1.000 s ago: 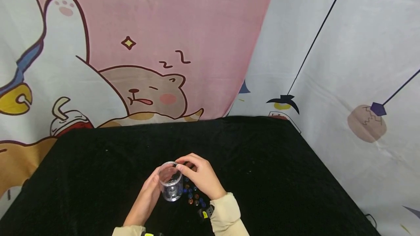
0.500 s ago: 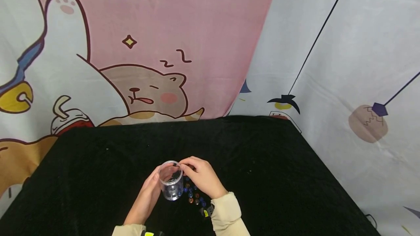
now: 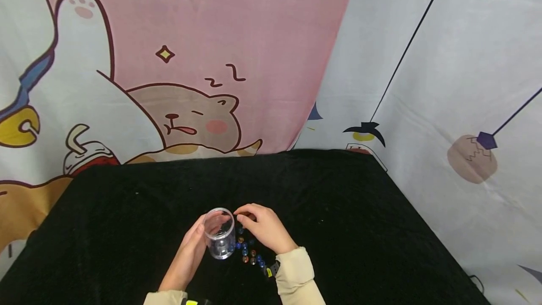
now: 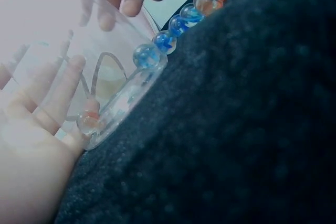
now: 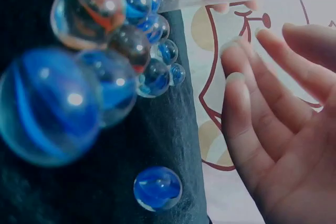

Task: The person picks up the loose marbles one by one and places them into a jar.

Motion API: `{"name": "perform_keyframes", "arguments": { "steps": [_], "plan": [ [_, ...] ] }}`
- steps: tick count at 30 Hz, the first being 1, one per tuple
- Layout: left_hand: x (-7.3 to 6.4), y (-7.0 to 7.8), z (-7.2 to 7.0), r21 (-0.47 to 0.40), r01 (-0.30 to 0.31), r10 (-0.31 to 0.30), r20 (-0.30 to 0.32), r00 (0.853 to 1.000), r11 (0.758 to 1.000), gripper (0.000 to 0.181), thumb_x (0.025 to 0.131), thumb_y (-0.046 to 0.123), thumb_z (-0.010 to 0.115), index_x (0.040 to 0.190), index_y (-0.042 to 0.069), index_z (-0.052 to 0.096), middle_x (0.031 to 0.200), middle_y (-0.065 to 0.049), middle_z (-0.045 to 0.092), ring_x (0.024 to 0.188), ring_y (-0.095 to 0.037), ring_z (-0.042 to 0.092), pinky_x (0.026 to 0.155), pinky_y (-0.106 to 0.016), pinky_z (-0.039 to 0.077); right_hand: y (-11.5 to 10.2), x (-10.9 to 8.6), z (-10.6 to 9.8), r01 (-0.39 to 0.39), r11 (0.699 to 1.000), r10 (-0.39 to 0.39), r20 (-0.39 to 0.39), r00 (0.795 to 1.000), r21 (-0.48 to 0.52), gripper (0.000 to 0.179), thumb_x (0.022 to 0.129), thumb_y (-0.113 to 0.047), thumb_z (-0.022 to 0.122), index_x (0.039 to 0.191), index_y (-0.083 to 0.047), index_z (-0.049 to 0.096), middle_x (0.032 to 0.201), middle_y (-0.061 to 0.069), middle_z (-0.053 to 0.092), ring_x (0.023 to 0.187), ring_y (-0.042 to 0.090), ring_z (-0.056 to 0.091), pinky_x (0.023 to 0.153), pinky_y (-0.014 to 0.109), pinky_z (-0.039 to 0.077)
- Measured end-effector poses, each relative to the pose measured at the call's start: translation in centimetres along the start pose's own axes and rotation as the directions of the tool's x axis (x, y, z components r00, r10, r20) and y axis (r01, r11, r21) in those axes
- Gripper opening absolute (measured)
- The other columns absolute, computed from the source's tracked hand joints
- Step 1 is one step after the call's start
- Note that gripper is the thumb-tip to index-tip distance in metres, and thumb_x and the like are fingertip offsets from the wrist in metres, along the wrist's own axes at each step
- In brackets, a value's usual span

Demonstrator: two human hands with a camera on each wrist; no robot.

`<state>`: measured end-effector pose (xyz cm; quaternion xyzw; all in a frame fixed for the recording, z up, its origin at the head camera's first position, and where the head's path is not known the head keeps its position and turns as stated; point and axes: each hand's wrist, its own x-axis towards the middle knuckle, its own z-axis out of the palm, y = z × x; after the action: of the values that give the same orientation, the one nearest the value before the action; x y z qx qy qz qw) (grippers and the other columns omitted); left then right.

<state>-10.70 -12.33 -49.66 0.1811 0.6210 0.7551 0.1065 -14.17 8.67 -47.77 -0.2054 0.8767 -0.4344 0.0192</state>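
While my left grip (image 3: 191, 244) holds the jar (image 3: 220, 238), curled round its 9 o'clock side, marbles (image 3: 245, 252) lie just beside it at 4. My right grip (image 3: 265, 229), just drawn back from the jar, hangs at 2, loosely apart, leaving the left holding alone. Desk (image 3: 360, 220) stretches wide at 3, far edge well off.

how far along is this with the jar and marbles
Done: one marble appears to be inside the jar. In hand: the left hand holds the jar; the right hand, beside its rim, holds nothing visible. Remaining: probably the loose marbles on the black cloth.
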Motion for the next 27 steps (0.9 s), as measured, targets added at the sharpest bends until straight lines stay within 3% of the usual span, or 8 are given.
{"name": "perform_keyframes", "arguments": {
  "steps": [8,18,27],
  "plan": [
    [0.0,-0.3,-0.2,0.001,0.015,-0.015,-0.001,1.000,1.000,0.043,0.098,0.030,0.019,0.134,0.010,0.033,0.132,-0.015,0.041,0.125,-0.029,0.033,0.102,-0.055,0.014,0.2,-0.1,0.1,-0.056,0.994,0.054,-0.031,0.998,-0.098,0.020,0.088,-0.032,0.056,0.105,-0.027,0.065,0.094,-0.007,0.054,0.075,0.005,0.049,0.063,0.022,0.044],
    [0.0,-0.3,-0.3,-0.009,0.024,-0.024,-0.004,1.000,1.000,0.043,0.098,0.030,0.020,0.134,0.010,0.033,0.132,-0.016,0.040,0.126,-0.028,0.031,0.102,-0.056,0.011,0.2,-0.2,0.8,-0.061,0.985,0.067,0.031,0.997,-0.160,0.031,0.086,-0.032,0.058,0.115,-0.022,0.060,0.101,-0.003,0.054,0.080,0.011,0.051,0.067,0.026,0.043],
    [-0.2,-0.1,-0.1,-0.009,0.025,-0.025,-0.007,1.000,1.000,0.042,0.098,0.030,0.021,0.133,0.010,0.034,0.132,-0.015,0.041,0.126,-0.028,0.032,0.102,-0.055,0.012,0.2,-0.2,1.1,-0.081,0.978,0.095,0.063,0.993,-0.193,0.033,0.083,-0.037,0.060,0.111,-0.020,0.062,0.096,-0.003,0.055,0.078,0.009,0.050,0.067,0.027,0.043]
  ]
}}
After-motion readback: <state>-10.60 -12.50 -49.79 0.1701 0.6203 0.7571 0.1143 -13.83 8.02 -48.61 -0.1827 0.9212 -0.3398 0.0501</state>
